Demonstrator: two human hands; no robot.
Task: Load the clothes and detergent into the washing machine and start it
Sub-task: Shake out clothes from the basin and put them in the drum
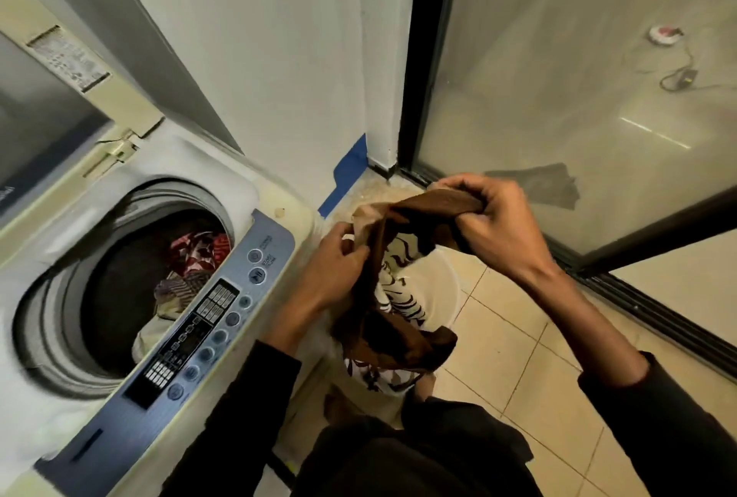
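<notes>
A top-loading washing machine (275,193) stands at the left with its lid (48,97) raised. Several patterned clothes (195,257) lie in its drum. Both my hands hold a brown garment (399,337) above a white bucket (442,289) on the floor to the right of the machine. My left hand (339,269) pinches the garment's left edge. My right hand (482,213) grips its top higher up. A white cloth with dark stripes (399,285) shows in the bucket behind the brown garment. No detergent is in view.
The machine's blue control panel (207,329) with round buttons faces me along its front edge. A white wall with blue tape (347,173) is behind. A glass sliding door (558,97) with a dark frame runs along the right. The floor (518,369) is tiled.
</notes>
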